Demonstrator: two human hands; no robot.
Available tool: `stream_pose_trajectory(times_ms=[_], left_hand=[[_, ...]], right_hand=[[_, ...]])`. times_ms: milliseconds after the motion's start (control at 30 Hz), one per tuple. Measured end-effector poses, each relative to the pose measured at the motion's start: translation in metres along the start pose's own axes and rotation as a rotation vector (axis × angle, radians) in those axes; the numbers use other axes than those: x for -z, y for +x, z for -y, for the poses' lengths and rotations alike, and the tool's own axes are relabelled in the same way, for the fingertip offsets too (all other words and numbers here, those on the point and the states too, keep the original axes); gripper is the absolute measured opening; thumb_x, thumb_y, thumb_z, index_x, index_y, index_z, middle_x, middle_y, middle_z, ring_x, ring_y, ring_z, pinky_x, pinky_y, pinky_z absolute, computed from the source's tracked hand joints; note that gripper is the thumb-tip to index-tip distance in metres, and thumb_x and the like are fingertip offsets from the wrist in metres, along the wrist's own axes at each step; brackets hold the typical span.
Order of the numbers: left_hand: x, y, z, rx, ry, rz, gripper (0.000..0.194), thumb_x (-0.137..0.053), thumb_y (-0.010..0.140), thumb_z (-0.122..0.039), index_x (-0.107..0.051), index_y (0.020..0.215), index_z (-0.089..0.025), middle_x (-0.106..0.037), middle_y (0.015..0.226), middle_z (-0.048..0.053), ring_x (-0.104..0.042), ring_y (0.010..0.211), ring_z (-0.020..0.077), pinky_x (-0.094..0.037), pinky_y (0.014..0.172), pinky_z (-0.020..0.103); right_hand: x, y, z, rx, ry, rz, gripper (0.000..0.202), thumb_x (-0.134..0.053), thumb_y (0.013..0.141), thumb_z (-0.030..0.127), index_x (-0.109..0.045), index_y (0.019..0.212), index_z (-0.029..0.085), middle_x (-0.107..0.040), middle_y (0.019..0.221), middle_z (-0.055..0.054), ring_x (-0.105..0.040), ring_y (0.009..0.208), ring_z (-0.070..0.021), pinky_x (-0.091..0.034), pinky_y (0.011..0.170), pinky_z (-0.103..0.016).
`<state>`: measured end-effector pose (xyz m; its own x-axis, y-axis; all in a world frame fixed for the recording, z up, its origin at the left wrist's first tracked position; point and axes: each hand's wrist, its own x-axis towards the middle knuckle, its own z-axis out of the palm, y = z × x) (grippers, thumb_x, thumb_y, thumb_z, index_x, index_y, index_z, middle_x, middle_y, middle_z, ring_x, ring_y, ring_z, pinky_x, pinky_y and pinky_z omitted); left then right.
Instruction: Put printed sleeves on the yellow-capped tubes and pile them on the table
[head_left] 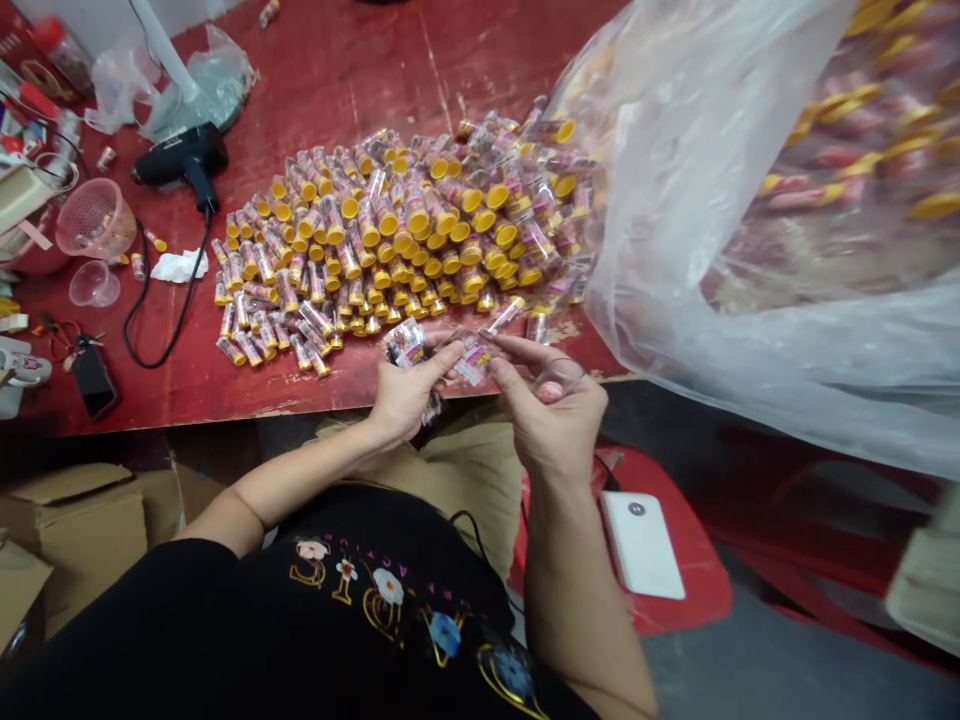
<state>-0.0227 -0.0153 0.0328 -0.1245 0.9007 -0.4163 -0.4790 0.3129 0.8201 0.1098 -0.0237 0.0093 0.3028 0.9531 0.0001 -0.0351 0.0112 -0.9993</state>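
Observation:
My left hand [401,400] is closed around a bunch of printed clear plastic sleeves [406,345] at the table's front edge. One printed sleeve [472,358] stretches between my two hands, with both sets of fingertips on it. My right hand [559,415] pinches that sleeve's right side. Tucked in the curled fingers of this hand is a clear tube [561,378] with something pink inside; part of it is hidden. Just beyond my hands lies a large heap of small clear tubes with yellow caps [405,240] and purple-pink labels.
A big translucent bag [660,200] of similar tubes fills the right side. At left lie a black heat gun [187,160] with its cord, a pink basket [96,220] and a black phone-like device [94,380]. A white power bank [643,545] rests on a red stool [697,595].

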Motion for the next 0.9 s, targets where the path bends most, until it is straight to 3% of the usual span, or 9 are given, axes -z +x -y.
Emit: stream_pose_trajectory(times_ms=[100,167,300,400,500,600,800,900], left_hand=[[-0.003,0.003,-0.003,-0.051,-0.006,-0.012,0.027,-0.093,0.075,-0.027,-0.080,0.096,-0.017,-0.074,0.082,0.000,-0.058,0.063,0.0064,-0.044,0.058,0.020],[-0.007,0.005,-0.006,0.002,-0.026,-0.003,0.021,-0.092,0.076,-0.023,-0.079,0.092,-0.016,-0.073,0.082,0.000,-0.057,0.063,0.0060,-0.042,0.057,0.020],[-0.018,0.009,-0.013,0.119,-0.089,-0.017,0.019,-0.088,0.082,-0.022,-0.071,0.082,-0.014,-0.067,0.075,-0.001,-0.054,0.061,0.0058,-0.040,0.058,0.021],[-0.022,0.011,-0.017,0.184,-0.153,-0.030,0.027,-0.089,0.084,-0.030,-0.066,0.080,-0.015,-0.062,0.072,-0.003,-0.050,0.058,0.0058,-0.039,0.058,0.022],[-0.021,0.013,-0.021,0.223,-0.181,-0.025,0.029,-0.089,0.083,-0.031,-0.065,0.081,-0.016,-0.061,0.071,-0.003,-0.052,0.058,0.0063,-0.039,0.057,0.022],[-0.019,0.013,-0.022,0.204,-0.173,0.000,0.033,-0.092,0.080,-0.033,-0.063,0.082,-0.016,-0.060,0.069,-0.005,-0.049,0.055,0.0045,-0.038,0.053,0.020],[-0.017,0.012,-0.020,0.205,-0.109,0.035,0.034,-0.091,0.082,-0.040,-0.065,0.087,-0.017,-0.063,0.070,-0.003,-0.050,0.052,0.0041,-0.041,0.052,0.019],[-0.016,0.013,-0.020,0.225,-0.070,0.049,0.028,-0.086,0.087,-0.039,-0.069,0.095,-0.018,-0.068,0.078,0.000,-0.060,0.059,0.0089,-0.051,0.058,0.022]], right_hand=[[-0.003,-0.001,-0.004,-0.042,0.056,0.011,0.045,-0.096,0.066,0.049,-0.083,0.099,0.021,-0.076,0.081,-0.002,-0.067,0.066,-0.0144,-0.064,0.070,-0.034],[-0.007,0.000,-0.006,-0.008,0.043,-0.046,0.044,-0.095,0.066,0.054,-0.081,0.091,0.021,-0.072,0.075,-0.001,-0.066,0.066,-0.0145,-0.064,0.071,-0.034],[-0.013,0.007,-0.007,0.015,-0.011,-0.082,0.051,-0.084,0.077,0.069,-0.069,0.072,0.021,-0.052,0.058,0.005,-0.048,0.051,-0.0097,-0.052,0.055,-0.028],[-0.006,0.010,-0.003,-0.012,0.096,0.035,0.054,-0.067,0.088,0.076,-0.068,0.087,0.023,-0.047,0.064,0.004,-0.040,0.048,-0.0093,-0.041,0.046,-0.027],[0.010,0.003,0.007,0.030,0.080,0.136,0.045,-0.065,0.095,0.064,-0.067,0.123,0.028,-0.061,0.092,-0.002,-0.057,0.064,-0.0129,-0.051,0.056,-0.029],[0.023,-0.010,0.016,0.161,-0.092,0.156,0.041,-0.070,0.097,0.045,-0.065,0.135,0.031,-0.063,0.114,-0.007,-0.066,0.078,-0.0150,-0.059,0.067,-0.032],[0.032,-0.021,0.026,0.463,-0.337,0.072,0.035,-0.078,0.092,0.030,-0.071,0.127,0.030,-0.073,0.115,-0.007,-0.073,0.108,-0.0263,-0.063,0.098,-0.048],[0.037,-0.019,0.038,0.544,-0.493,0.071,0.035,-0.079,0.091,0.027,-0.077,0.125,0.034,-0.076,0.113,-0.007,-0.073,0.100,-0.0260,-0.064,0.092,-0.047]])
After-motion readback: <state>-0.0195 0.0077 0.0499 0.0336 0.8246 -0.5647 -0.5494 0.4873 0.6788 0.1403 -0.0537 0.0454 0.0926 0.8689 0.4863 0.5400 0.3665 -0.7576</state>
